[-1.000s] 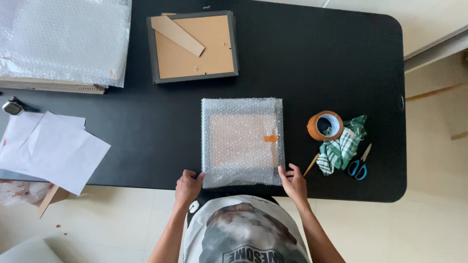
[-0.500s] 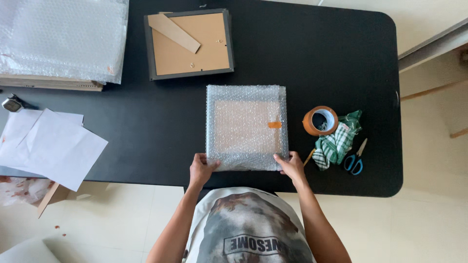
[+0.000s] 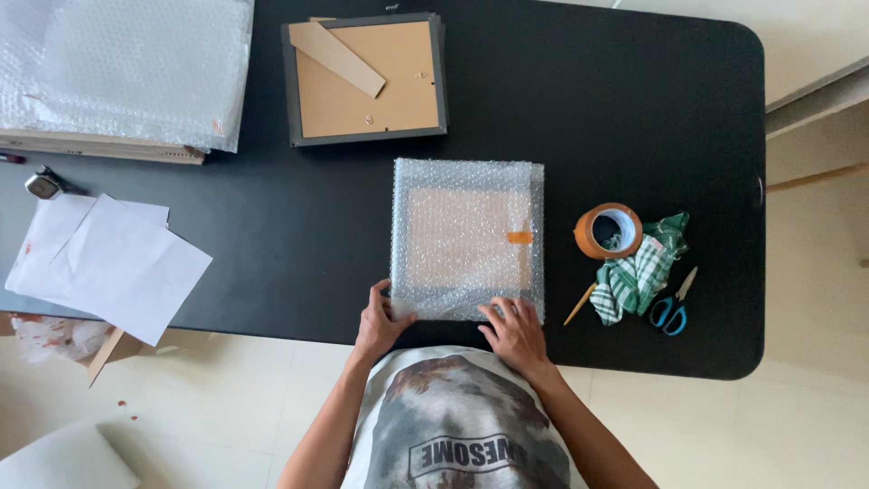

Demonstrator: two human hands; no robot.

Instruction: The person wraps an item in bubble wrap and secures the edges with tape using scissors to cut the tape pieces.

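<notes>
The bubble-wrapped frame lay flat on the black counter, just below the bare frame that was face down. The left hand pinched the near left corner of the wrap, and the right hand lay with fingers spread on its near edge. The tape roll stood to the right of the wrapped frame, apart from it.

right hand moved inward from near right corner of bubble-wrapped square frame, now flat on near edge, fingers spread. left hand closer in at near left corner.
</notes>
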